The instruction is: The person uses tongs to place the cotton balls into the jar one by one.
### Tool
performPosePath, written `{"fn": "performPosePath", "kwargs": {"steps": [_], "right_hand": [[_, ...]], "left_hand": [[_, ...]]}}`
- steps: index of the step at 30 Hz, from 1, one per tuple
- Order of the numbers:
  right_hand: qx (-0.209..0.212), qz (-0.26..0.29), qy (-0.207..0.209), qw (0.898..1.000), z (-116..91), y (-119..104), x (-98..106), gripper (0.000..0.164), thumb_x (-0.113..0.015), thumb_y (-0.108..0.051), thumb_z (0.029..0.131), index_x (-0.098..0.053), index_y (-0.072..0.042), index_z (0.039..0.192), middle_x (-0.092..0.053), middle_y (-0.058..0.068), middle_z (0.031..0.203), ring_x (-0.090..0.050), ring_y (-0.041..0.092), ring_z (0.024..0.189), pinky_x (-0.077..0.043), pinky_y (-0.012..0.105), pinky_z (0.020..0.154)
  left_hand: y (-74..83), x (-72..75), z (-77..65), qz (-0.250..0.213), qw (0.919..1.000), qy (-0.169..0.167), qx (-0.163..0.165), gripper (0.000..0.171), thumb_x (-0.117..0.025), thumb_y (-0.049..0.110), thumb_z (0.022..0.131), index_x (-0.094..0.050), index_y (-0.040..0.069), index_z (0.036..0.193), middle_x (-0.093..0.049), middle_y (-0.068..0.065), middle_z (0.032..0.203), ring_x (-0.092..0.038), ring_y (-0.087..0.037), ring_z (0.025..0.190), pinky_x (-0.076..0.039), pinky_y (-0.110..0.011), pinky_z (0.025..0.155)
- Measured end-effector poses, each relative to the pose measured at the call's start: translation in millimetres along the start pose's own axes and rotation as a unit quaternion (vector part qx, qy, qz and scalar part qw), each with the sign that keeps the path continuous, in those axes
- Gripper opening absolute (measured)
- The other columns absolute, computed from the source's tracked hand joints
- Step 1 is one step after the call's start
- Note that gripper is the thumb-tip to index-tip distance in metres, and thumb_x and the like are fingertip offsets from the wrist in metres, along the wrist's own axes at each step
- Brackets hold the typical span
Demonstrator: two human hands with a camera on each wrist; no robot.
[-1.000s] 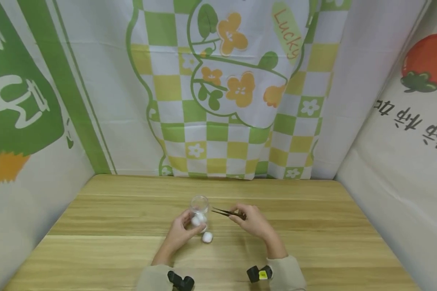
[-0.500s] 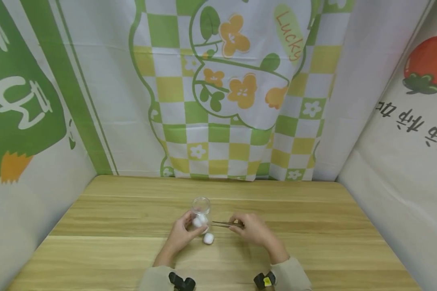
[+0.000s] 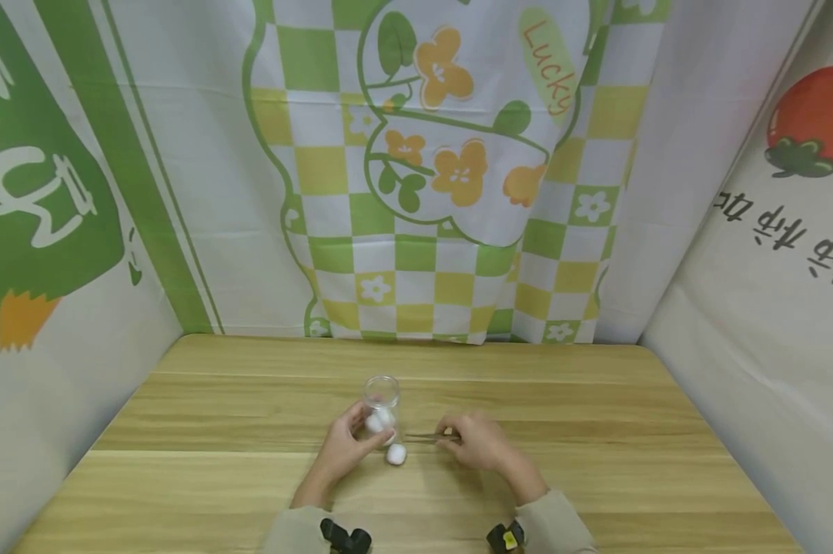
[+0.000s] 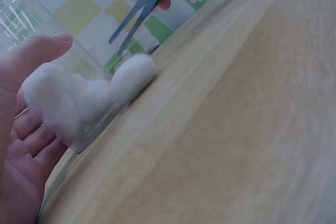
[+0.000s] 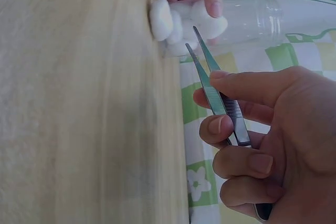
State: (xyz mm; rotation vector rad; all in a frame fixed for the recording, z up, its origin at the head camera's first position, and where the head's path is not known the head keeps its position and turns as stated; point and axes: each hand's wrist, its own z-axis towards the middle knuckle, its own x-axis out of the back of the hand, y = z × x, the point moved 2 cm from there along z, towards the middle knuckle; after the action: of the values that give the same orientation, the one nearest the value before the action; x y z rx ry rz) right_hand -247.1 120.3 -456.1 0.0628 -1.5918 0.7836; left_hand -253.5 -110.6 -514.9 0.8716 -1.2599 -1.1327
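A clear open-topped jar (image 3: 383,394) stands upright on the table, with several white cotton balls (image 4: 58,100) in its lower part. My left hand (image 3: 342,448) grips it from the left, thumb across the near side and fingers behind. One loose cotton ball (image 3: 396,455) lies on the wood close by the jar's base. To the right, my right hand (image 3: 481,442) pinches metal tweezers (image 5: 214,90) between thumb and fingers. Their tips are slightly parted, with nothing between them, and point left toward the jar and the loose cotton ball.
The wooden table (image 3: 569,408) spreads out on both sides of the hands. A checkered green and yellow curtain (image 3: 416,277) hangs behind its back edge. Printed cloth walls (image 3: 728,346) stand at left and right.
My right hand has brought the tweezers down toward me, from beside the jar's upper part to near its base. The left hand keeps its hold on the jar, and the loose cotton ball stays put.
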Motion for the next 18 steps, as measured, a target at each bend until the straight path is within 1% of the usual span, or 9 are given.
{"fn": "performPosePath", "kwargs": {"steps": [4,8,18], "right_hand": [[-0.006,-0.004,-0.014,1.0,1.1,-0.1,-3.3,0.018,-0.066,-0.023,0.09,-0.069,-0.011,0.103,-0.066,0.0,0.077,-0.047,0.003,0.063,-0.038,0.017,0.053],[-0.008,0.003,-0.022,1.0,1.7,-0.1,-6.0,0.018,-0.066,-0.024,0.09,-0.069,-0.011,0.102,-0.066,0.0,0.078,-0.048,0.003,0.064,-0.039,0.017,0.054],[-0.005,0.009,-0.032,0.999,3.9,-0.3,-8.5,0.017,-0.066,-0.024,0.09,-0.069,-0.012,0.102,-0.064,-0.002,0.075,-0.047,0.003,0.062,-0.039,0.017,0.053]], "left_hand": [[-1.3,-0.2,0.2,0.005,1.0,-0.001,0.0,0.061,-0.076,0.017,0.082,-0.051,0.003,0.135,-0.061,-0.02,0.131,-0.059,-0.034,0.123,-0.046,-0.047,0.11],[-2.1,-0.5,0.3,0.006,1.0,-0.003,0.002,0.062,-0.076,0.018,0.082,-0.05,0.002,0.136,-0.06,-0.02,0.133,-0.057,-0.035,0.125,-0.045,-0.047,0.111],[-0.6,-0.7,0.6,-0.005,1.0,0.002,0.003,0.06,-0.076,0.016,0.082,-0.052,0.002,0.135,-0.061,-0.02,0.132,-0.058,-0.033,0.125,-0.045,-0.046,0.111]]}}
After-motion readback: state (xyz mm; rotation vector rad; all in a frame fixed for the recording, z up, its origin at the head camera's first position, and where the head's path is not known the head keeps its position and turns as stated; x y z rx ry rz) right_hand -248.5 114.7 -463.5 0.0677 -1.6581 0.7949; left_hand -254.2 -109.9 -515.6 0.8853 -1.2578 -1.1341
